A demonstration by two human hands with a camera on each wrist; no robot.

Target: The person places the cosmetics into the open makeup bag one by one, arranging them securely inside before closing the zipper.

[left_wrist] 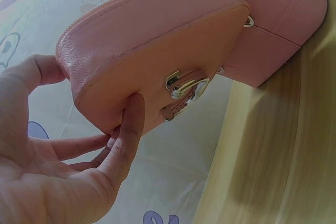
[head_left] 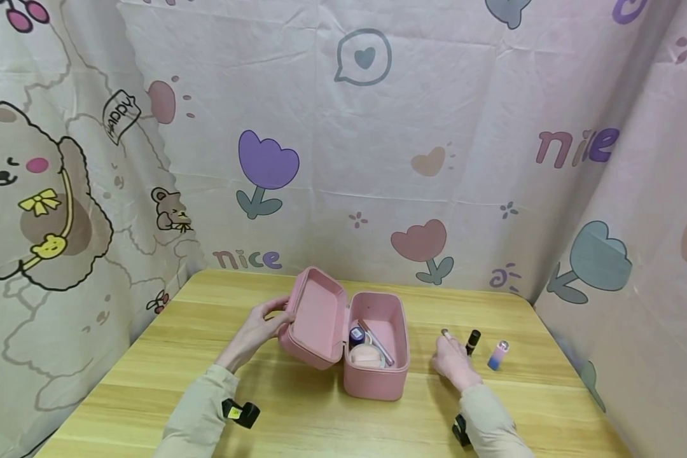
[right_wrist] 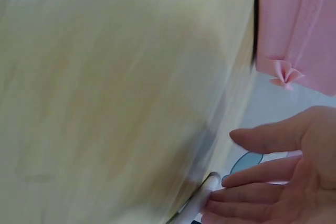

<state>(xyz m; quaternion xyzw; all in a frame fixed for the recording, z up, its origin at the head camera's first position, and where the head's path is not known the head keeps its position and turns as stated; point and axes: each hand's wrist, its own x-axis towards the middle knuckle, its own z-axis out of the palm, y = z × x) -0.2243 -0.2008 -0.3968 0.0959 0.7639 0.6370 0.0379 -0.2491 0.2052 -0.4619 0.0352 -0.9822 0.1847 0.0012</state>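
Observation:
A pink cosmetic case stands on the table with its lid swung out to the left. My left hand grips that lid by its left edge, the thumb and fingers on either side, as the left wrist view shows. To the right of the case, my right hand is low over the table beside a small pale tube. Its fingers are extended, with the thumb spread away; the tube lies by the fingertips, and contact is unclear. Just right of this hand are a black lipstick-like tube and a pink-and-blue tube.
Inside the case are a dark-blue-capped container, a slim pinkish stick and a pale round puff. The wooden table meets a patterned curtain at the back and sides. Each wrist wears a black camera.

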